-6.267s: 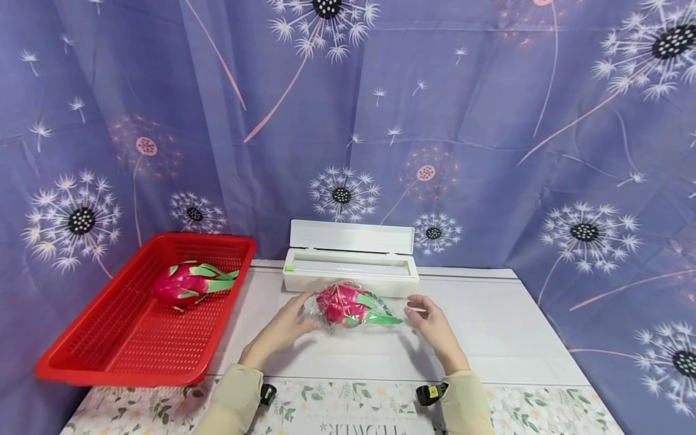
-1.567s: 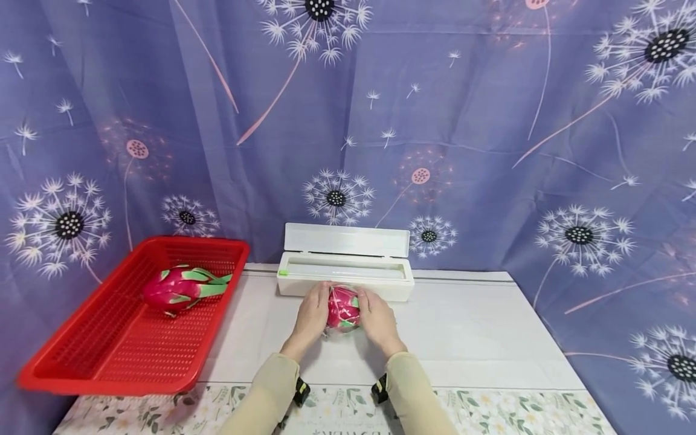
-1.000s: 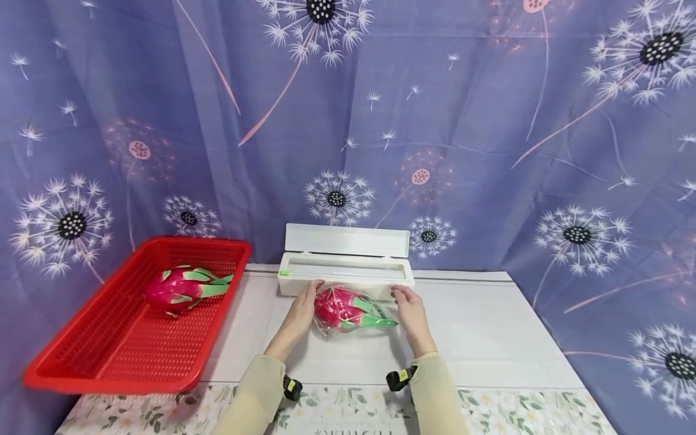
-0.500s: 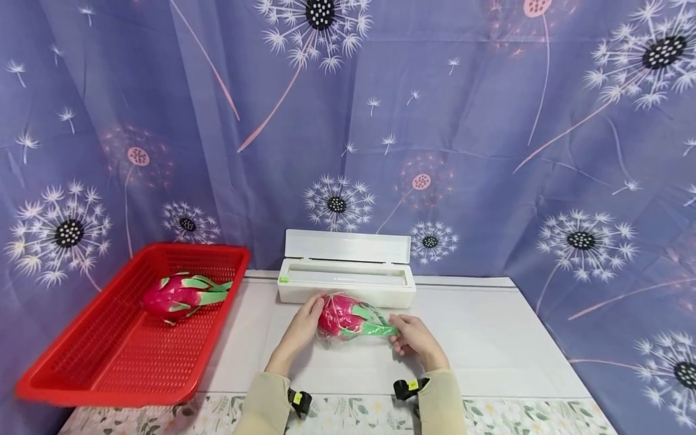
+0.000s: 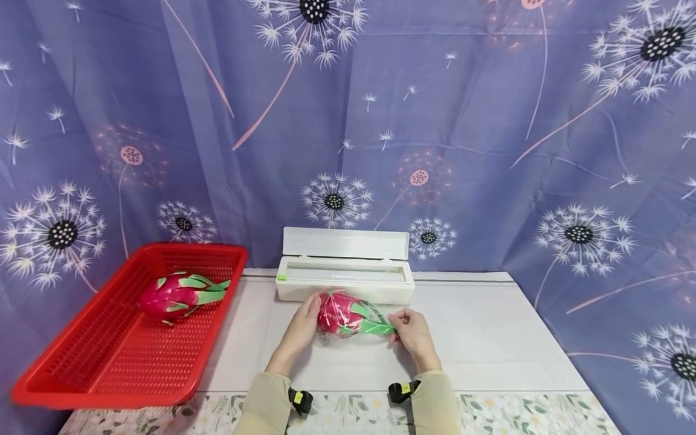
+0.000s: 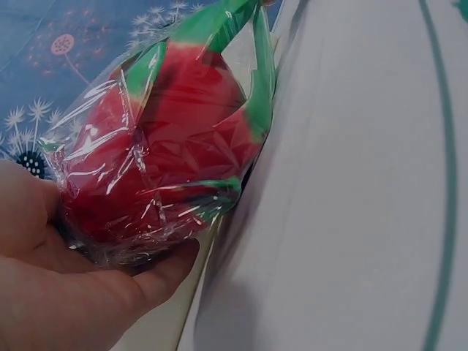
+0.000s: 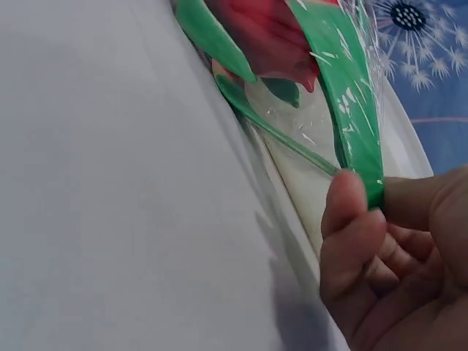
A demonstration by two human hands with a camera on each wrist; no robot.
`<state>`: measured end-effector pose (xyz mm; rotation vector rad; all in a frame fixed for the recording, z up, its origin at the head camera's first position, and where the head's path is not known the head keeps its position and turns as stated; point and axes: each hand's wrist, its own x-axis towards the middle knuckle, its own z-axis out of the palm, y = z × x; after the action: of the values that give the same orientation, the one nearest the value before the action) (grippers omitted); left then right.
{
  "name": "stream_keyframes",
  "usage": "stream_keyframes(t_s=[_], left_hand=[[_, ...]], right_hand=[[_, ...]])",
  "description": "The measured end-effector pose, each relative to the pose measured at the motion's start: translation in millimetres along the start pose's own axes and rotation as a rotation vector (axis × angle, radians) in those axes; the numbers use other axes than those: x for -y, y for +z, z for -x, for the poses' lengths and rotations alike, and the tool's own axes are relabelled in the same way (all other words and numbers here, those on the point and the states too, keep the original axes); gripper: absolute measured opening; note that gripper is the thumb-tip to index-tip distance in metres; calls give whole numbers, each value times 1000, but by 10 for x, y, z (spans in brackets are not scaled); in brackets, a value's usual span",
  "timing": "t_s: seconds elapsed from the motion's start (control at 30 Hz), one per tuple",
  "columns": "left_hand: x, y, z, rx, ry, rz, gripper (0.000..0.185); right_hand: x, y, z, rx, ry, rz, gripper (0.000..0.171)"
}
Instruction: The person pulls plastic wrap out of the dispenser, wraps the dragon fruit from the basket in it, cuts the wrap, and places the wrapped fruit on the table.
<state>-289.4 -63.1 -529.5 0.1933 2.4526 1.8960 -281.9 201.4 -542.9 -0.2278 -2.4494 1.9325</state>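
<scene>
While the left hand (image 5: 301, 322) cups the film-wrapped pink dragon fruit (image 5: 344, 313) on the white table (image 5: 489, 338) and the right hand (image 5: 414, 331) pinches its green tips, the slippery film probably favours gripping the firm body.

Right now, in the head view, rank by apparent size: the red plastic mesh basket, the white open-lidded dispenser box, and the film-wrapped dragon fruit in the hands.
1. Red plastic mesh basket, largest, though it sits nearer the camera.
2. White open-lidded dispenser box.
3. Film-wrapped dragon fruit, smallest, held between left hand and right hand.
</scene>
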Motion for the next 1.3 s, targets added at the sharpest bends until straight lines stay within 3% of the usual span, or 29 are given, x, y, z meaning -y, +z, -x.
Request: stream_keyframes(t_s=[0.13,0.23,0.37,0.5,0.6,0.73,0.87,1.1,1.2,1.3], left_hand=[[13,-10,-30,-1,-42,83,58],[45,-26,-63,22,-111,255,65],[102,-43,-117,83,-192,476,69],[137,-28,-144,132,-198,562,66],[152,0,-144,125,-194,604,64],[148,27,-129,112,-187,682,55],[104,19,-105,109,-160,751,49],[16,-9,-75,51,-154,692,42],[4,21,-83,40,-149,645,39],[-3,65,-87,37,-133,570,39]], right_hand=[[30,-13,17,50,54,-39,37],[59,-2,45,117,80,-111,54],[118,89,75,162,99,-129,61],[136,194,90,148,154,-70,63],[118,236,102,97,173,-27,58],[107,254,110,46,144,-4,47],[119,249,97,49,79,-21,36],[143,238,89,58,25,0,33],[142,210,119,55,61,97,42],[160,160,156,57,99,260,55]])
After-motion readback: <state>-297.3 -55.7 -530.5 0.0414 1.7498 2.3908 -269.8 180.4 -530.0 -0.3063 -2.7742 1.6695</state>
